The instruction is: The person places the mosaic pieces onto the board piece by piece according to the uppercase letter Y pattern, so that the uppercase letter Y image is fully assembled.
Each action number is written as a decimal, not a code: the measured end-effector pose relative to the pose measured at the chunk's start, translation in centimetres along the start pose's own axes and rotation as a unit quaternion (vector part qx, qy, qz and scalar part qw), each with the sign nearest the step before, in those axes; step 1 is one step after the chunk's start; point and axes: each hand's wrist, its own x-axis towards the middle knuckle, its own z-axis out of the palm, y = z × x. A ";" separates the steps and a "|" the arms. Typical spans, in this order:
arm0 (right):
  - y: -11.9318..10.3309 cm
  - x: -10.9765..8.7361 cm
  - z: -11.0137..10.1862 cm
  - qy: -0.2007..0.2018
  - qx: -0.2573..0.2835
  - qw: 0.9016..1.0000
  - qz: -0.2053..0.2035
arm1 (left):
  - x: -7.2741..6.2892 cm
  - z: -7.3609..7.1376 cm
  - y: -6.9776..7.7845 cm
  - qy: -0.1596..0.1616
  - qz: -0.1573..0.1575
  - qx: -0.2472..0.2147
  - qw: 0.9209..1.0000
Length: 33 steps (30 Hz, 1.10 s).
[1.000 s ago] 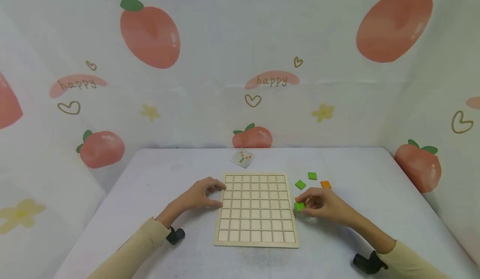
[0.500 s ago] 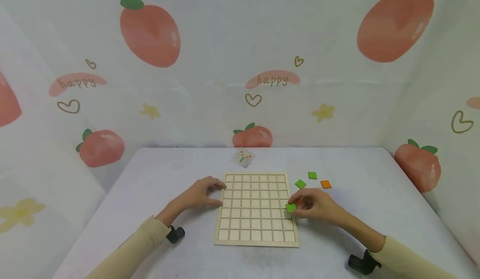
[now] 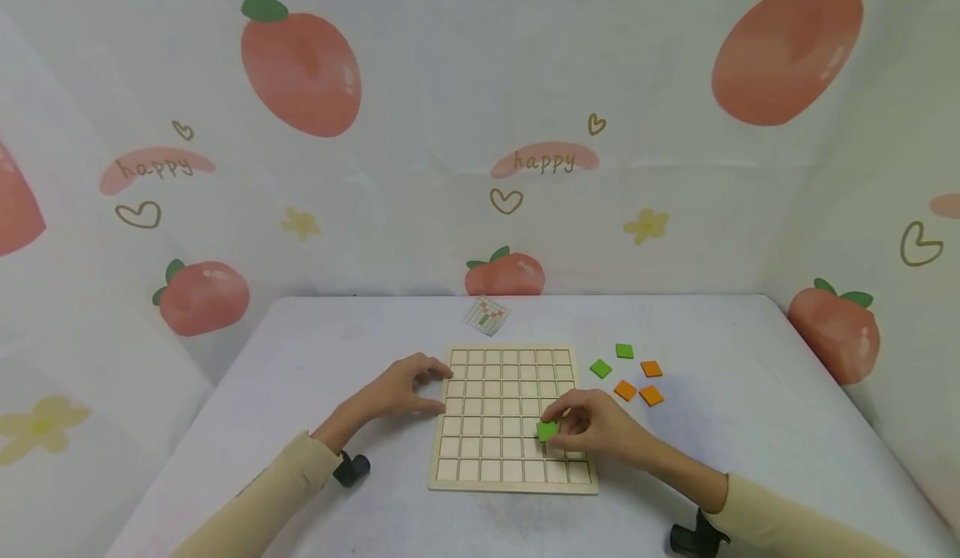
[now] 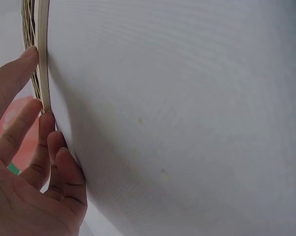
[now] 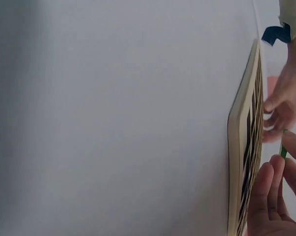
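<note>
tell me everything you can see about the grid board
The grid board is thin, pale and wooden-looking, with a plain rim and fine lines marking seven rows of seven cells. It lies flat on the white table. The left hand touches its left edge with thumb and fingers; the right hand, pinching a green tile, hides some cells; any contact there is unclear.

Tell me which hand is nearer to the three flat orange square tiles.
Right. The right hand is over the right edge of the pale wooden grid board, just front-left of the orange tiles; the left hand is across the board, at its left edge.
</note>
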 end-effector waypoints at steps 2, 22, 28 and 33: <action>-0.1 0.2 0.5 0.002 0.001 1.000 -0.003 | 0.0 0.0 0.0 0.001 0.005 -0.001 1.000; -1.0 2.1 3.6 0.001 -0.048 0.999 0.019 | -0.1 -0.4 0.2 -0.009 0.022 -0.014 1.000; -1.3 2.5 3.9 -0.006 -0.065 0.997 0.038 | -0.2 -0.6 0.5 -0.013 0.027 -0.018 0.999; -1.5 2.8 4.0 -0.012 -0.080 0.996 0.046 | -0.1 -0.7 0.6 -0.016 0.023 -0.013 1.000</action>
